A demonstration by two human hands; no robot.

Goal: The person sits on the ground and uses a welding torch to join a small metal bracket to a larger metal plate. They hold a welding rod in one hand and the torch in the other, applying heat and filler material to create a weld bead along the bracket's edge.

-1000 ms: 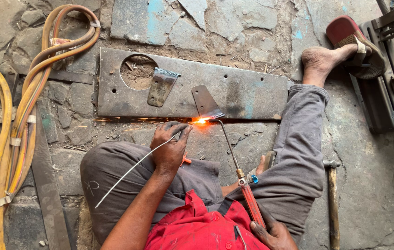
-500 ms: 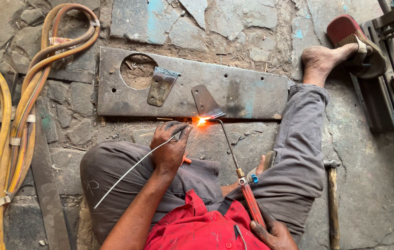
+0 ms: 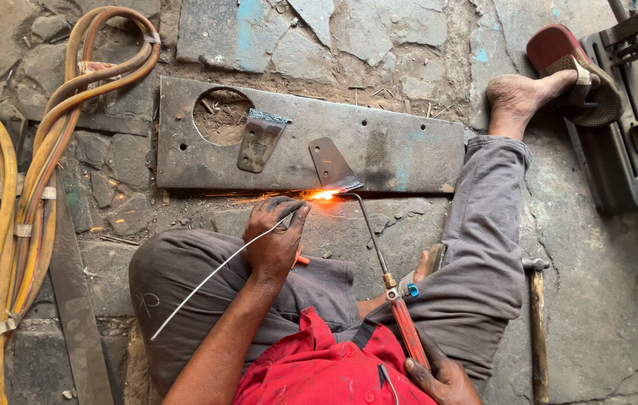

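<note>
Torch flame at the edge of the steel plate, filler wire fed in from my left.

My left hand [image 3: 278,240] pinches a thin wire [image 3: 214,274] between thumb and fingertips, the other fingers curled close together, its tip reaching toward the bright flame [image 3: 324,194]. My right hand [image 3: 439,379] is wrapped tight around the red handle of the torch [image 3: 390,281] (only part of that hand shows at the bottom edge), and the long thin nozzle runs up to the flame, which sits at the near edge of the grey plate [image 3: 409,150] lying flat on the stone floor [image 3: 596,300]. Two small metal tabs [image 3: 259,139] rest on the plate, one beside its round hole. Yellow and orange hoses [image 3: 34,187] loop at my left; a hammer [image 3: 536,322] lies by my right leg, and my bare foot [image 3: 518,97] touches a red sandal [image 3: 570,71].
</note>
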